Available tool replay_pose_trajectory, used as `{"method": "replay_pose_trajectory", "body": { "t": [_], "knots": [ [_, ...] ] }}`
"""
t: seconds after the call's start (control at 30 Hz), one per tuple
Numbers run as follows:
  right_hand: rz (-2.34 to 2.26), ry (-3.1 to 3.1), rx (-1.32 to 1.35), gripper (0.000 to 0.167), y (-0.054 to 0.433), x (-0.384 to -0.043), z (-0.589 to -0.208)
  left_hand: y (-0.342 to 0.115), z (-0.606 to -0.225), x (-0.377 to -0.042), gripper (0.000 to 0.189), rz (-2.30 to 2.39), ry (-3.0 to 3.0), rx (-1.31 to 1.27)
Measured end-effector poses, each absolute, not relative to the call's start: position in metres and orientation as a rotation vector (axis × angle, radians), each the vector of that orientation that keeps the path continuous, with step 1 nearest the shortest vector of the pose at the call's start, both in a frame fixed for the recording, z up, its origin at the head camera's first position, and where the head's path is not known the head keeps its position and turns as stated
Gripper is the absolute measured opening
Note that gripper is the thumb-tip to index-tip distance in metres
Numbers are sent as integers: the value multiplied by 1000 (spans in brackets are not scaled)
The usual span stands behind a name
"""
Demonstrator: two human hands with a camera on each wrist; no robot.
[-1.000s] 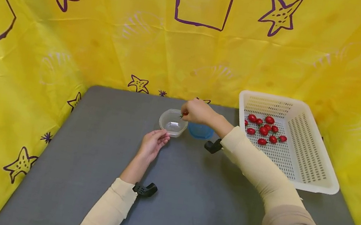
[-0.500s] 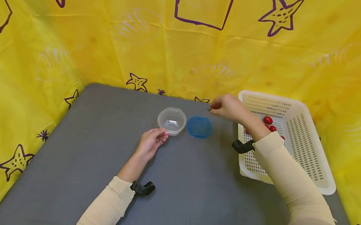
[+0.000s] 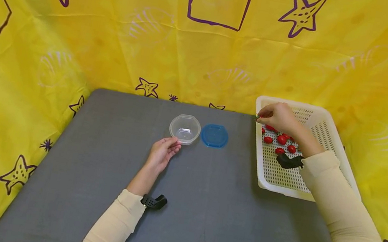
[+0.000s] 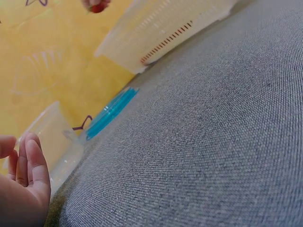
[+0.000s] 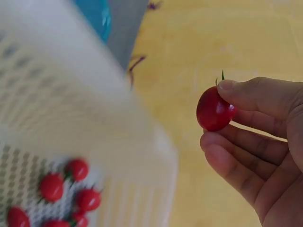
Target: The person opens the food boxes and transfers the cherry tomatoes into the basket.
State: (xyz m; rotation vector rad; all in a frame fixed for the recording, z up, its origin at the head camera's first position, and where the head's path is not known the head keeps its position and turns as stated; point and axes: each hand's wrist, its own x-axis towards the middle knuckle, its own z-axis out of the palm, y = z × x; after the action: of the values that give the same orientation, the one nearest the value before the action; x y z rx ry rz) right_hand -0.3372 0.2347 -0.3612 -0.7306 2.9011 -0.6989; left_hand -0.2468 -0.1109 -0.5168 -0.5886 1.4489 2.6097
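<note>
My left hand (image 3: 162, 152) pinches the near rim of a clear plastic bowl (image 3: 185, 127), which sits on the grey table with nothing inside. Just right of the bowl lies a blue lid (image 3: 214, 136), flat on the cloth. Over the left rim of a white plastic basket (image 3: 283, 190), my right hand (image 3: 281, 117) holds a cherry tomato (image 5: 213, 111) between thumb and fingers. Its green stem sticks up beside the thumb in the right wrist view. Several more cherry tomatoes (image 3: 281, 139) lie on the basket floor, some hidden behind the right hand and wrist.
A yellow patterned cloth (image 3: 145, 45) hangs around the back and sides of the table (image 3: 208, 225). The basket's raised, slotted walls stand at the right of the table. A black wrist camera (image 3: 288, 161) on my right arm hangs over the basket.
My right hand has moved right with the tomato, from above the bowl, past the lid, to the basket's left rim. The lid has come into full view. My left hand stays at the bowl.
</note>
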Motion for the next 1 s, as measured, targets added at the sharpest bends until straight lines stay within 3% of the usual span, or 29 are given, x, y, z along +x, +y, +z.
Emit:
{"method": "replay_pose_trajectory", "body": {
  "t": [0.2,0.37,1.0],
  "knots": [
    [-603,2865,-596,21,265,-335,-375,-111,-516,-246,9,2607,1453,-595],
    [-439,2802,-650,16,278,-334,-396,-112,-516,-245,10,2607,1457,-584],
    [-354,2682,-716,7,272,-335,-440,-112,-515,-242,7,2598,1467,-577]
  ]
}}
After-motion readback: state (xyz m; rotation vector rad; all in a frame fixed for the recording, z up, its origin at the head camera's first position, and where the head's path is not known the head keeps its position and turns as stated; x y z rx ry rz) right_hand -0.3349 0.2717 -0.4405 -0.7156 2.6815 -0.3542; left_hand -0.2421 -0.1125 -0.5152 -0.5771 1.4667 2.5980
